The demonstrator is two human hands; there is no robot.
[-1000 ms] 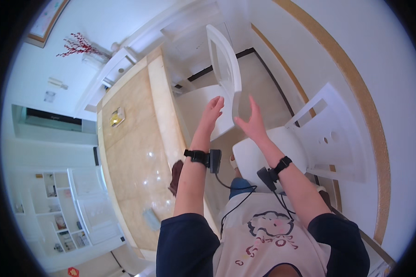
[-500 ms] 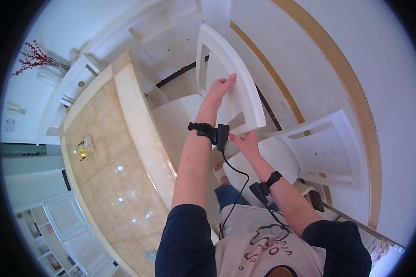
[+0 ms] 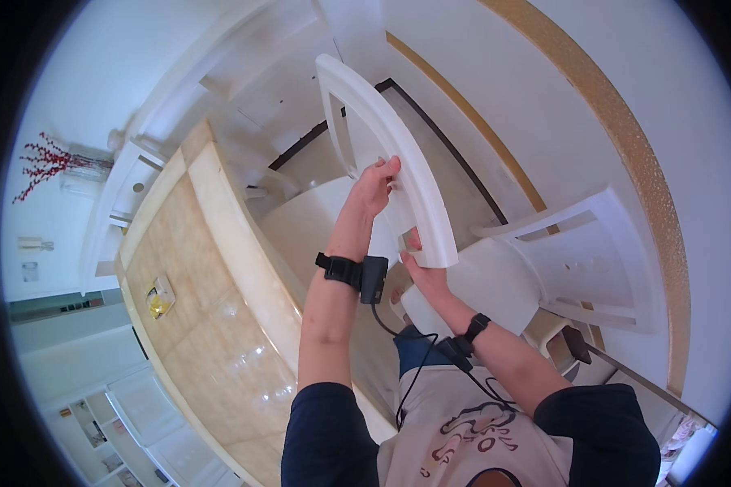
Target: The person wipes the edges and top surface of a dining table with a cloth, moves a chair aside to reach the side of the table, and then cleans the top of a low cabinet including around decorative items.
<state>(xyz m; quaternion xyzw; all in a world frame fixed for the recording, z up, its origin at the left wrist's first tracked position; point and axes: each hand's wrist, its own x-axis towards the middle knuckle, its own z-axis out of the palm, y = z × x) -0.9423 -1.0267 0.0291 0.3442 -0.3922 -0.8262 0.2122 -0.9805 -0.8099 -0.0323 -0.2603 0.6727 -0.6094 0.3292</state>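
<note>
A white chair (image 3: 414, 166) with a curved, cut-out backrest is in front of me, its seat (image 3: 309, 213) reaching toward the table's right edge. My left hand (image 3: 374, 188) grips the middle of the backrest, its thumb along the panel; some fingers are hidden behind it. Nearer to me, my right hand (image 3: 424, 274) is closed around the backrest's near end, with fingertips showing through the opening there. Both wrists wear black straps with small cabled devices.
On the left stands a long, glossy beige table (image 3: 211, 325) with a small yellow-and-white packet (image 3: 160, 297) on it. A second white chair (image 3: 483, 280) is close by at my right, next to the wall. Red-berried stems (image 3: 45, 162) stand at far left.
The held chair has shifted left and nearer to me, and a dark-edged floor strip shows behind it. My right hand's fingers have closed around the backrest's near end.
</note>
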